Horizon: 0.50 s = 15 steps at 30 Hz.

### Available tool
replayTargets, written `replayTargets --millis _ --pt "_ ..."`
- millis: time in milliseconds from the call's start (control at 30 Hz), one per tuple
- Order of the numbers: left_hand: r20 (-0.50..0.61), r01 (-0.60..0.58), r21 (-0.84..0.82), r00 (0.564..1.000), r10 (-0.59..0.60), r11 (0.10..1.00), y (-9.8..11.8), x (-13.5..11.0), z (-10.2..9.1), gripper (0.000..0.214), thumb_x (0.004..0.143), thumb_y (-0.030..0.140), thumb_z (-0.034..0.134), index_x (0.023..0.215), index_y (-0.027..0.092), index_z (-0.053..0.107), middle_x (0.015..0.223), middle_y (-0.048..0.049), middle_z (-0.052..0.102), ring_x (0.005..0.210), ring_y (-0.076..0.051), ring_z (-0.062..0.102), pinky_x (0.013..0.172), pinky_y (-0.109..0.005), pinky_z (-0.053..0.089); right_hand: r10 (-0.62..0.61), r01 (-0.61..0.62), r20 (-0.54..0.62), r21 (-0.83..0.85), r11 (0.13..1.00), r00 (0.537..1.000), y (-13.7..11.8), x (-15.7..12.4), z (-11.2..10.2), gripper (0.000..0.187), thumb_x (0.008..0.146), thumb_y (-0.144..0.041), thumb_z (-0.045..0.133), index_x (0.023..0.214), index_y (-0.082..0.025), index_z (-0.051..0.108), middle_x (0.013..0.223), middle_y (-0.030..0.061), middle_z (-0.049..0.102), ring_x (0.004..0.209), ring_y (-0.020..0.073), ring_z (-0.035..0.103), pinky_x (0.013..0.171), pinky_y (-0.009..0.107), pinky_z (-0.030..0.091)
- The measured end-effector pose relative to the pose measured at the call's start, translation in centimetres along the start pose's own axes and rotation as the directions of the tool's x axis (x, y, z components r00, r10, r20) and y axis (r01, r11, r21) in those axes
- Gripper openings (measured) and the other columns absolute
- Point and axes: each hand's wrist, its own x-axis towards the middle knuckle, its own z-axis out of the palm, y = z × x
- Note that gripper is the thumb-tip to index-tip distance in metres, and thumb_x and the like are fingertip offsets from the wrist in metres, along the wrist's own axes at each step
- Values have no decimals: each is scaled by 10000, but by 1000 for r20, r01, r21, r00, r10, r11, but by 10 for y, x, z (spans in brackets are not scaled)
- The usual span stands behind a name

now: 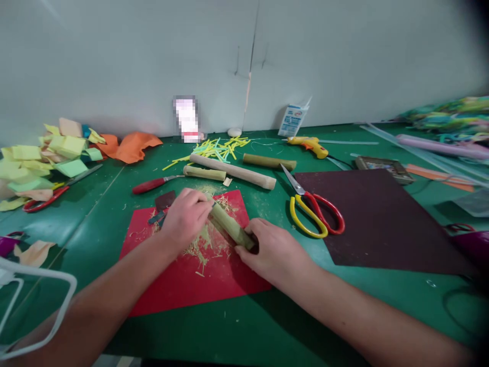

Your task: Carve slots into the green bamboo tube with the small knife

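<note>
Head view: bamboo piece sits slantwise over the red sheet, between the two hands. Right hand is wrapped round its near end, thumb and fingers closed on it, presumably to steady it. Left hand is at the far end, fingers curled in; can't tell if it pinches the bamboo or a small dark edge there. Shavings litter the sheet (likely why it's down: keeps scraps off the green tabletop). Red-handled tool and scissors lie beyond and to the right, probably parked within reach. Pose: both forearms angle inward from the lower corners, left knuckles up, right thumb toward the body.
</note>
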Motion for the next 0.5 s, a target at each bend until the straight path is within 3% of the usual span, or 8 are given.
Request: replayTargets --millis 133,267,433,500 --pt "128 -63 -79 989 73 995 4 -1 2 214 904 188 430 892 150 641 838 -52 584 828 -177 487 731 -327 428 7 -7 18 10 1000 1000 -1 0 -1 147 706 -294 575 737 -210 458 752 -7 519 608 116 451 528 253 287" --pt "17 6 -24 1000 -5 1000 3 0 1 217 900 191 443 848 146 649 835 -63 580 826 -185 477 733 -341 425 2 -2 7 16 1000 1000 -2 1 -1 145 705 -282 580 738 -209 459 767 -8 519 606 111 446 532 252 293" --pt "129 -50 -89 990 62 995 3 2 0 232 911 202 420 874 163 646 822 -49 585 811 -177 482 716 -329 428 -8 8 21 32 999 1000 -1 1 0 134 714 -286 574 738 -205 469 768 1 524 604 111 442 536 254 295" --pt "56 -15 -39 998 17 999 0 3 -1 225 905 214 439 846 162 650 826 -54 586 808 -180 478 720 -337 425 -6 6 10 34 999 1000 -1 1 0 141 713 -288 575 743 -206 465 770 2 528 600 110 438 534 253 292"
